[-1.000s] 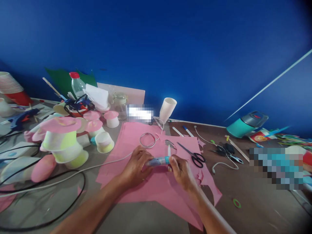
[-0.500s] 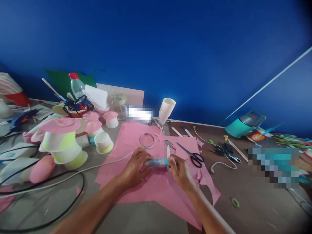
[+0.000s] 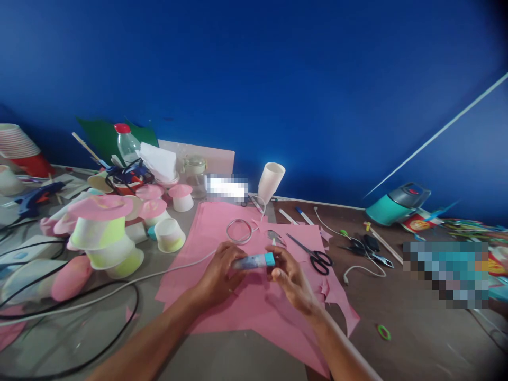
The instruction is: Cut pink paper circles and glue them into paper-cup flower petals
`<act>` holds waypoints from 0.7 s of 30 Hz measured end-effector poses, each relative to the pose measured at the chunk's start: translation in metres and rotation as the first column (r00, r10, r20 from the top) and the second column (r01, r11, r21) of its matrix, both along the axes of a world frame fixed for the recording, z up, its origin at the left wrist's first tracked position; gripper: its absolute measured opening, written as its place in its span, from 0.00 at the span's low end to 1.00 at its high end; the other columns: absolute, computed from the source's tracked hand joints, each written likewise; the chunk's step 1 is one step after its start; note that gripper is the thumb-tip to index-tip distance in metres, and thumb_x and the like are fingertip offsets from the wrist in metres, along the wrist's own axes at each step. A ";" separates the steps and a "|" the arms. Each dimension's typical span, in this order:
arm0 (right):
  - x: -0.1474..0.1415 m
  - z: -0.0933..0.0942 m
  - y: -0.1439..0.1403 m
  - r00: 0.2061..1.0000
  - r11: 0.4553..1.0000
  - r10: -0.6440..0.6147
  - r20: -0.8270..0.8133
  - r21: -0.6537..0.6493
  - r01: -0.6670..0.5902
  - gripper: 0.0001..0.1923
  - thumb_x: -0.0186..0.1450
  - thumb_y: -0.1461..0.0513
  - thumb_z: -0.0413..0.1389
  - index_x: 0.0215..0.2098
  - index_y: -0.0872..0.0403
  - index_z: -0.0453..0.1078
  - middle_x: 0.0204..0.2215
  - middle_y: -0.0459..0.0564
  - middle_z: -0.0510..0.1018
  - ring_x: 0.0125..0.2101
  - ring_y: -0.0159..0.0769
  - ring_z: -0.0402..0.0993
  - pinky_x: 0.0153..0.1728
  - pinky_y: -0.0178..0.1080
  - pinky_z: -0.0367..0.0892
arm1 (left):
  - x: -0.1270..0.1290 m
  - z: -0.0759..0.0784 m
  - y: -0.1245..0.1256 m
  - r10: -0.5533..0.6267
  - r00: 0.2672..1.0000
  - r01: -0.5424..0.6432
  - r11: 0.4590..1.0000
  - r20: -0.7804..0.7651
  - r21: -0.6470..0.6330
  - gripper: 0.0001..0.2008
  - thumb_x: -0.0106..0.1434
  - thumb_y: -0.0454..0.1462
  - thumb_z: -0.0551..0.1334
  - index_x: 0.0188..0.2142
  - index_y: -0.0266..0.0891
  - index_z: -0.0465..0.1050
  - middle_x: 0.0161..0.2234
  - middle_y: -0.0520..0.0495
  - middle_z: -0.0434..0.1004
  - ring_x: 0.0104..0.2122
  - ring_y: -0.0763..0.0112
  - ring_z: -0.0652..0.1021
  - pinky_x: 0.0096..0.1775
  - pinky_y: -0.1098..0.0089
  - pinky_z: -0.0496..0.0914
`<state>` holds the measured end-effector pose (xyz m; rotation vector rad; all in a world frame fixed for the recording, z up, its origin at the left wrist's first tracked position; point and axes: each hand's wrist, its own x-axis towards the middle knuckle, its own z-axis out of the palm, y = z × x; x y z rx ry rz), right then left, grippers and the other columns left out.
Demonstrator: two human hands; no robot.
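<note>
Surface: brown wooden table (image 3: 416,338), running to the blue wall.
Centre: large pink paper sheets (image 3: 246,301); black-handled scissors (image 3: 313,254) and a thin wire ring (image 3: 239,230) lie on them.
Left edge: pink-topped paper cups (image 3: 103,233), black cables (image 3: 79,317).
Far right corner: teal lidded jug (image 3: 397,203) on its side.

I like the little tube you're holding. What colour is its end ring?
Turquoise, on the glue tube, near the right hand; the head view shows it.
</note>
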<state>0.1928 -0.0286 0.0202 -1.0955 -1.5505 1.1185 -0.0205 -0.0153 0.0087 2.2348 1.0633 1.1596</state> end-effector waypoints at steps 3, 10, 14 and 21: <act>-0.006 0.005 -0.004 0.988 0.988 0.070 -0.135 -0.127 -0.087 0.36 0.57 0.43 0.63 0.57 0.49 0.65 0.30 0.45 0.71 0.27 0.33 0.67 0.25 0.34 0.64 | 0.001 -0.001 -0.002 -0.004 0.999 0.004 1.000 0.049 -0.001 0.10 0.61 0.32 0.60 0.42 0.42 0.67 0.39 0.44 0.74 0.42 0.59 0.74 0.43 0.58 0.73; -0.003 0.000 0.000 0.967 0.967 -0.021 -0.255 -0.251 -0.045 0.22 0.57 0.46 0.63 0.39 0.55 0.74 0.19 0.41 0.66 0.20 0.30 0.59 0.22 0.34 0.58 | -0.007 0.010 -0.002 -0.162 0.982 0.176 0.973 0.099 -0.152 0.18 0.65 0.43 0.60 0.52 0.40 0.65 0.47 0.41 0.75 0.48 0.59 0.74 0.51 0.57 0.71; 0.008 0.003 0.005 0.970 0.973 -0.038 -0.241 -0.230 -0.019 0.19 0.56 0.49 0.63 0.37 0.54 0.73 0.19 0.42 0.67 0.20 0.31 0.61 0.22 0.35 0.60 | -0.017 0.011 0.008 -0.242 0.970 0.228 0.949 -0.037 -0.220 0.09 0.67 0.36 0.56 0.45 0.42 0.73 0.43 0.44 0.79 0.45 0.62 0.77 0.49 0.61 0.72; 0.003 0.016 -0.001 0.993 0.998 0.030 0.116 -0.059 -0.023 0.11 0.58 0.57 0.59 0.37 0.54 0.74 0.28 0.48 0.77 0.29 0.37 0.70 0.29 0.37 0.67 | -0.017 0.001 0.005 -0.188 0.935 0.164 0.981 -0.300 -0.106 0.22 0.56 0.28 0.61 0.50 0.43 0.71 0.47 0.44 0.78 0.49 0.57 0.76 0.53 0.56 0.70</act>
